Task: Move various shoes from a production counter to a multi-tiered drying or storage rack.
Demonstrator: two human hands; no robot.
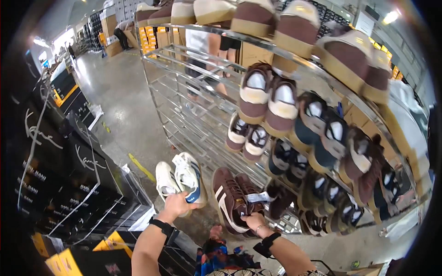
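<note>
My left hand (177,205) is closed round the heels of a pair of white sneakers (180,177) with blue stripes and gum-coloured soles, held toes away from me. In my right hand (254,222) is a pair of maroon sneakers (229,198) with cream stripes and a white tag; the fingers grip them at the heel openings. Both pairs hang in the air, side by side, in front of a metal shoe rack (175,99). Where my fingers reach inside the shoes, they are hidden.
On the rack's right side, maroon-and-cream sneakers (282,103) and dark ones (331,133) fill several tiers; more shoes (338,57) line the top. Stacked black shoe boxes (69,179) stand close on my left. Behind the rack, a person (198,60) stands; another person (123,34) bends over farther off.
</note>
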